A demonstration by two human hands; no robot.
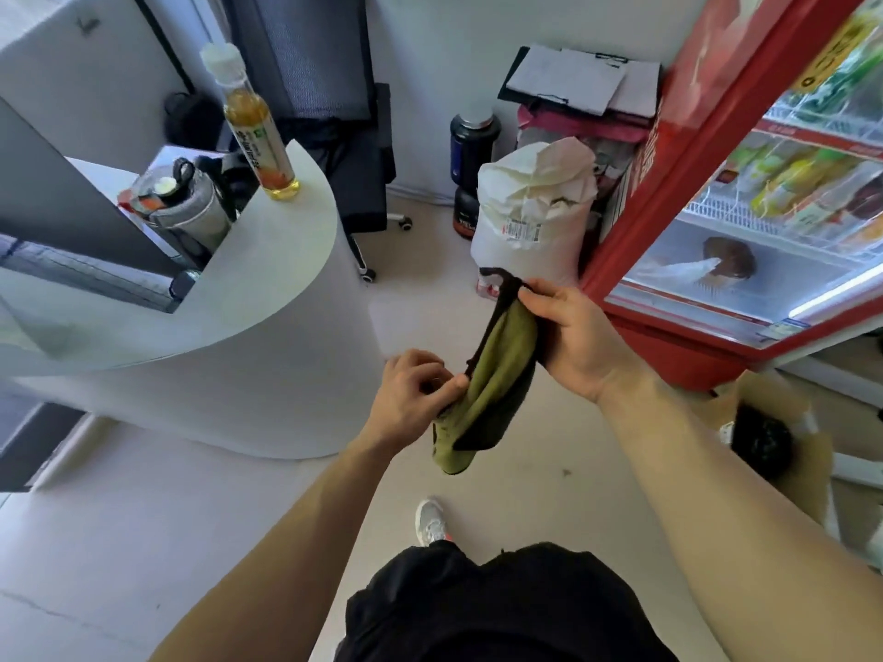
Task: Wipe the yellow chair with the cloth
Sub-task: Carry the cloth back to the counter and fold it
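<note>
An olive-green cloth (492, 379) with a dark edge hangs in front of me at the middle of the view. My right hand (573, 336) grips its upper end from the right, fingers curled round the fabric. My left hand (411, 394) pinches the cloth's left edge lower down between thumb and fingers. The cloth's bottom end dangles free above the floor. No yellow chair is in view.
A curved white counter (267, 298) stands to the left with a bottle of amber drink (258, 131) on it. A red glass-door fridge (678, 241) stands on the right. A white sack (530, 217), dark tubs and a black office chair (344, 150) stand behind. My shoe (430, 520) is on the pale floor.
</note>
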